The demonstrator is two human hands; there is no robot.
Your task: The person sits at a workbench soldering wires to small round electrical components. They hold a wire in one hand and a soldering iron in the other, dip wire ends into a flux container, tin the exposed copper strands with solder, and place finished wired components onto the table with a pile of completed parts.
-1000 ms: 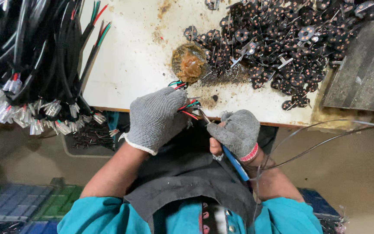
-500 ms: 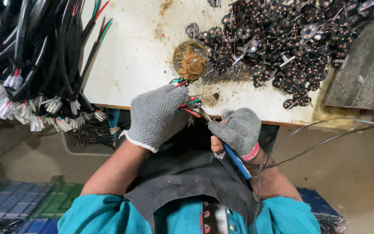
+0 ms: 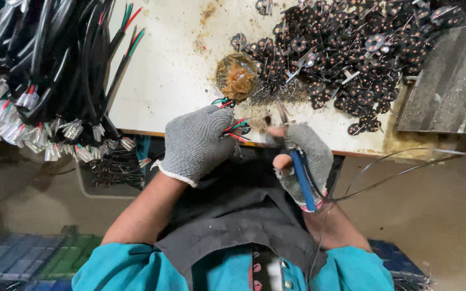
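Red, green and black wire ends [image 3: 237, 128] splayed rightward — blue-handled tool [image 3: 297, 173], tip up, just beside them.

Workshop: cable bundles [image 3: 44, 70], plug parts [image 3: 351, 59]

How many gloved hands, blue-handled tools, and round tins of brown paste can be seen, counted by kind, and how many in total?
Grey knitted gloved hands: 2, the left hand shut on a bundle of red, green and black wires, the right hand in a fingerless glove.
Blue-handled metal tool: 1, in the right hand's grip.
Round tin of brown paste: 1, on the white table.
Total: 4.
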